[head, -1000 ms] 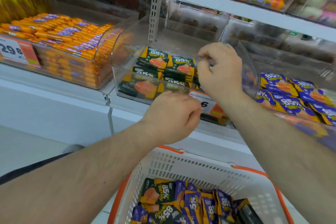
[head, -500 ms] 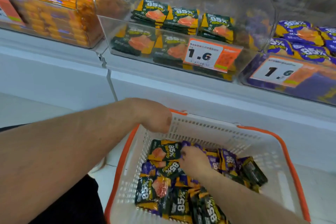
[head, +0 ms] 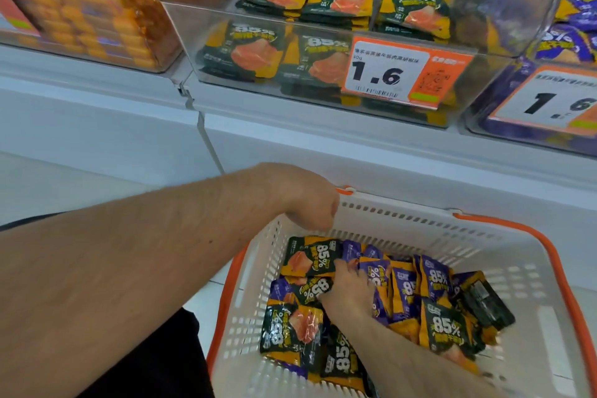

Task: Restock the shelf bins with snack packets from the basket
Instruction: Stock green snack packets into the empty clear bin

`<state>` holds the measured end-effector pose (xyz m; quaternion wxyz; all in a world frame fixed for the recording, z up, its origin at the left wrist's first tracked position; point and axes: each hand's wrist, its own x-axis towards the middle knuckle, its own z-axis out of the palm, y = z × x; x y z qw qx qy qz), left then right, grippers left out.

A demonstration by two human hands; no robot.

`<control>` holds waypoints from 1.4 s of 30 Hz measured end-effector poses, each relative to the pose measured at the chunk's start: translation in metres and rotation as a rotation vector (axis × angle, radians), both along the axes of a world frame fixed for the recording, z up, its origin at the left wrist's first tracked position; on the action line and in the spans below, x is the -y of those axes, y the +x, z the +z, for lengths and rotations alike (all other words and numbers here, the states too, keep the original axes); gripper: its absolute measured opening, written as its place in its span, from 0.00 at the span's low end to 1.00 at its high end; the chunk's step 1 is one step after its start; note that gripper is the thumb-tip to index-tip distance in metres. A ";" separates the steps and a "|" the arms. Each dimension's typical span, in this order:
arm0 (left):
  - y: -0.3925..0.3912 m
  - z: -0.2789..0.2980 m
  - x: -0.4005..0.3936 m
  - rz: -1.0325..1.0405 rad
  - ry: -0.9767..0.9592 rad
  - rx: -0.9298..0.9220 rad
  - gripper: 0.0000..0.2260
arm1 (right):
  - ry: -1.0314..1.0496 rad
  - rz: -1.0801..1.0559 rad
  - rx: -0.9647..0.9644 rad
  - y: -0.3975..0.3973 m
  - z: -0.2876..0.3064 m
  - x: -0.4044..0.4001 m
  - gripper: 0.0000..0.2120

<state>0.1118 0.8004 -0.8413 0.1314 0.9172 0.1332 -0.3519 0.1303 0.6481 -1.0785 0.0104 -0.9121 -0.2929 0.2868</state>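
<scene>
The dark green snack packet lay at the basket's far-left corner, just beyond the right hand, whose fingers pinched its edge; the left hand clenched the rim.

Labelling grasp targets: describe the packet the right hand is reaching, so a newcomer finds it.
Start at the white basket with the orange rim. At its far-left corner lies a dark green packet, face up, touching the right hand. Its neighbours to the right are purple.

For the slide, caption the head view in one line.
Right hand digs among packets in the basket; left hand at its rim, below the bin.
</scene>
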 end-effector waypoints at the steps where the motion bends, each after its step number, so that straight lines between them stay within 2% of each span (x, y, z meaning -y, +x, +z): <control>1: 0.001 0.000 0.000 -0.002 0.003 0.002 0.17 | 0.040 -0.041 -0.036 0.000 0.001 -0.003 0.31; 4: 0.002 0.001 0.001 -0.020 0.011 0.003 0.17 | 0.216 -0.335 -0.292 0.003 0.013 -0.012 0.31; 6: 0.003 0.003 0.000 -0.037 0.014 0.006 0.16 | 0.280 -0.420 -0.351 0.014 0.027 -0.015 0.33; 9: 0.003 0.004 0.001 -0.061 0.013 0.015 0.17 | 0.335 -0.317 -0.270 0.036 0.058 -0.013 0.30; 13: 0.001 0.004 0.001 -0.093 0.011 0.033 0.17 | 0.395 -0.051 -0.068 0.064 0.113 -0.002 0.19; 16: -0.003 0.006 0.001 -0.054 0.036 0.077 0.22 | 0.539 0.016 -0.059 0.079 0.155 0.001 0.15; 19: -0.006 0.010 0.001 0.052 -0.031 0.225 0.24 | 0.688 0.051 -0.101 0.084 0.199 -0.004 0.17; 22: -0.006 0.020 0.001 0.239 -0.263 0.455 0.14 | 0.800 0.062 -0.134 0.084 0.232 -0.011 0.21; 26: -0.013 0.033 -0.001 0.476 -0.467 0.713 0.04 | 0.917 0.058 -0.085 0.077 0.262 -0.016 0.19; 28: -0.018 0.042 -0.003 0.502 -0.489 0.806 0.02 | 0.982 0.053 -0.031 0.070 0.273 -0.017 0.20; 31: -0.022 0.056 -0.007 0.496 -0.387 0.947 0.03 | 1.110 0.013 0.168 0.063 0.287 -0.015 0.19; 34: -0.026 0.073 -0.014 0.569 -0.491 1.118 0.07 | 1.233 -0.051 0.325 0.061 0.296 -0.011 0.18; 36: -0.029 0.082 -0.019 0.637 -0.574 1.206 0.11 | 1.291 -0.120 0.268 0.059 0.298 -0.011 0.19; 39: -0.030 0.087 -0.025 0.744 -0.652 1.268 0.11 | 1.361 -0.159 -0.014 0.054 0.304 -0.018 0.18; 42: -0.031 0.091 -0.034 0.830 -0.623 1.354 0.11 | 1.325 -0.107 -0.057 0.053 0.322 -0.035 0.17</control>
